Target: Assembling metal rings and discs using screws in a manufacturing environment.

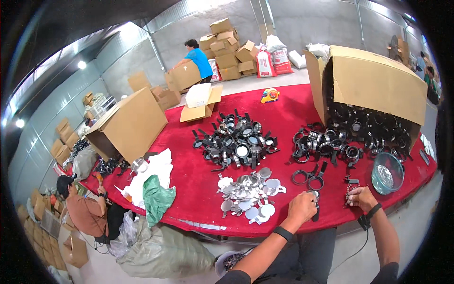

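Note:
My left hand (pixel 301 207) is closed around a black ring-shaped part with a handle (pixel 315 206) near the table's front edge. My right hand (pixel 361 197) pinches small dark pieces (pixel 350 190) just to the right of it. A heap of round silver discs (pixel 247 194) lies left of my left hand. Two empty black rings with handles (pixel 309 177) rest just beyond my hands. A pile of black rings fitted with discs (pixel 236 139) sits in the middle of the red-covered table (pixel 189 175).
A large tipped cardboard box (pixel 373 83) spills black rings (pixel 340 142) at the right. A clear green bowl (pixel 388 173) stands by my right hand. Another box (pixel 127 125), white and green bags lie left. A seated person (pixel 85 208) works lower left; another person (pixel 196 59) stands by stacked boxes behind.

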